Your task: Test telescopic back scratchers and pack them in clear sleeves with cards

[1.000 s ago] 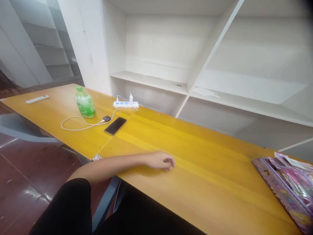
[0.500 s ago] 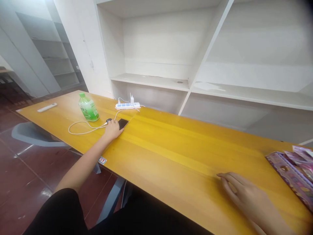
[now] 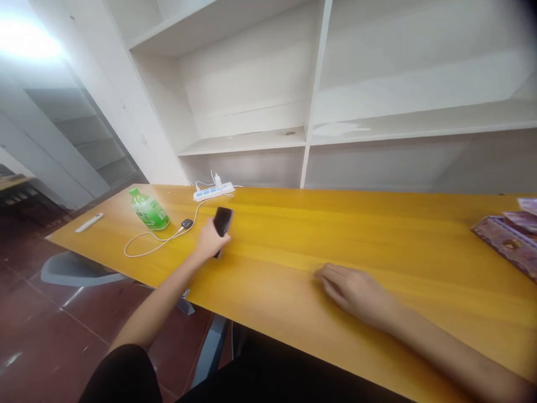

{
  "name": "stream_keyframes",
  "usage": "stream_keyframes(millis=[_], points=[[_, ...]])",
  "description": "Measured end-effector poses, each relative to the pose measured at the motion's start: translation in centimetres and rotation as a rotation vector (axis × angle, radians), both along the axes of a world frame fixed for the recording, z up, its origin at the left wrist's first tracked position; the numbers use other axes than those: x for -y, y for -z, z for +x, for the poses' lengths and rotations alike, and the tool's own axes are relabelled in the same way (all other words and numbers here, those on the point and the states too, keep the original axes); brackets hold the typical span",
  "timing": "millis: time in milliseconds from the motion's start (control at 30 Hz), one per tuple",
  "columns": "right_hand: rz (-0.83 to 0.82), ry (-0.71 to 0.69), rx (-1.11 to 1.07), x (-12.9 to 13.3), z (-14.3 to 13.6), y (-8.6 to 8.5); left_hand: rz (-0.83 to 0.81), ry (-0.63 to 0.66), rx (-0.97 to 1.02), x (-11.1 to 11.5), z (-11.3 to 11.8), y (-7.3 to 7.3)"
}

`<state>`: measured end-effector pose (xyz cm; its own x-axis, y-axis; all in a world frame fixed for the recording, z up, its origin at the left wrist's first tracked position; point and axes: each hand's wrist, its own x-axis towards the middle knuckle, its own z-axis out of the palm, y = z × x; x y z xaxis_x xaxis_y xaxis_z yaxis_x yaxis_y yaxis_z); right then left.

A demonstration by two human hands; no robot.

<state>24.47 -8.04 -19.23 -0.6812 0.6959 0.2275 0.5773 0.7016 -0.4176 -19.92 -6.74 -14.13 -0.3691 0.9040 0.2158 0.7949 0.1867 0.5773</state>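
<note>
My left hand (image 3: pixel 210 242) grips a dark smartphone (image 3: pixel 223 221) by its edges, and the phone is tilted up over the table. Just to the left lies a small black round object (image 3: pixel 187 224) joined to a white cable (image 3: pixel 145 256). My right hand (image 3: pixel 354 288) is over the middle of the table, slightly blurred, fingers loosely bent with a gap by the thumb; nothing shows in it. Whether it touches the tabletop I cannot tell.
On the yellow wooden table (image 3: pixel 277 235) stand a green-capped bottle (image 3: pixel 150 211), a white power strip (image 3: pixel 213 191) with plugs, and a thin white object (image 3: pixel 89 222). A purple patterned box (image 3: pixel 505 240) holds packets at the right. White shelving (image 3: pixel 247 140) rises behind.
My left hand has lifted the phone from the table and brought it right, away from the black round object. My right hand has moved left and farther in over the table. The view has shifted.
</note>
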Motion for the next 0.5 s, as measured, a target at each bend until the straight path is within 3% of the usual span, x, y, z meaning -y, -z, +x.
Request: stream_keyframes(millis=[133, 200, 267, 367, 500], points=[[-0.530, 0.044, -0.426, -0.2, -5.5, -0.6, 0.169, 0.310, 0.237, -1.7, 9.4, 2.4], [-0.607, -0.024, -0.541, -0.4, -7.3, -0.3, 0.226, 0.431, 0.338, -2.8, 14.0, 4.1], [-0.596, 0.000, -0.627, -0.9, -8.0, 0.3, 0.259, 0.534, 0.425, -3.7, 17.6, 5.5], [-0.623, 0.079, -0.729, -1.6, -7.4, 1.2, 0.278, 0.678, 0.538, -4.0, 20.3, 6.7], [-0.759, 0.033, -0.820, -2.4, -5.7, 1.8, 0.269, 0.858, 0.600, -2.9, 20.0, 7.2]])
